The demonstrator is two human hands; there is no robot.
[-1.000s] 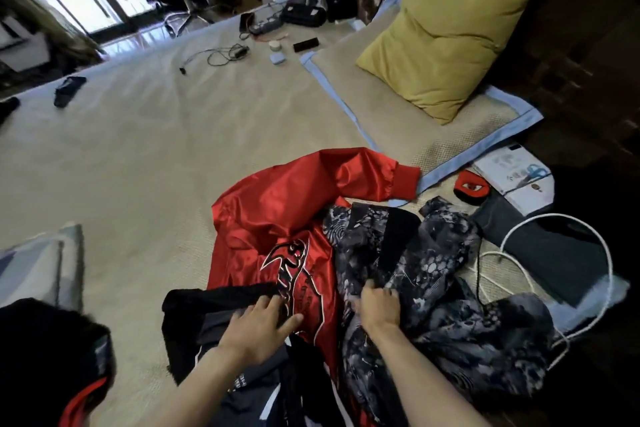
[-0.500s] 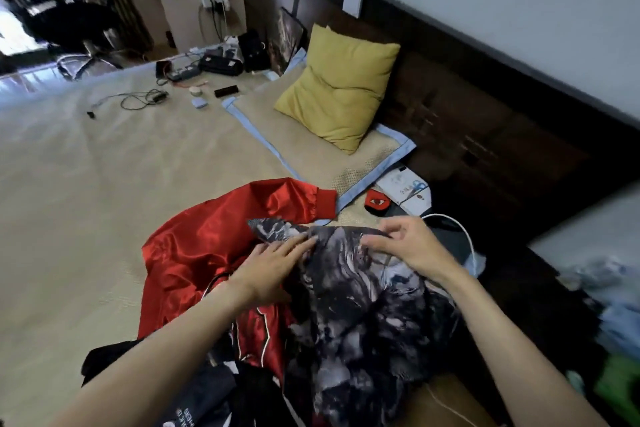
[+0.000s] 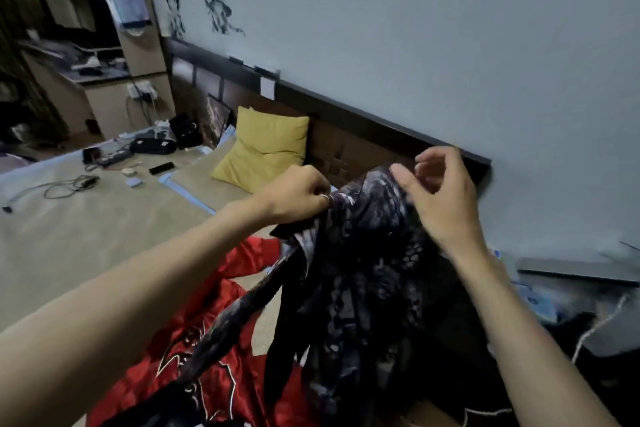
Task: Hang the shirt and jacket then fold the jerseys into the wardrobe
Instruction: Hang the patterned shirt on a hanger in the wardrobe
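Since half a second ago, the patterned dark shirt [image 3: 360,253] has been raised off the bed [image 3: 86,229] and is now hanging in the air in front of the headboard [image 3: 363,135], with both hands higher than before. The left hand [image 3: 294,196] is gripping the shirt's upper edge in a closed fist, and the right hand [image 3: 440,198] is pinching the cloth beside it with thumb and curled fingers, though blur is hiding the exact contact. The shirt's folds and a sleeve are trailing down toward the red jacket [image 3: 221,357], which is lying spread on the bed below. A yellow pillow [image 3: 266,146] is leaning against the headboard further along, and cables [image 3: 65,184] and small devices are lying near the bed's far end.
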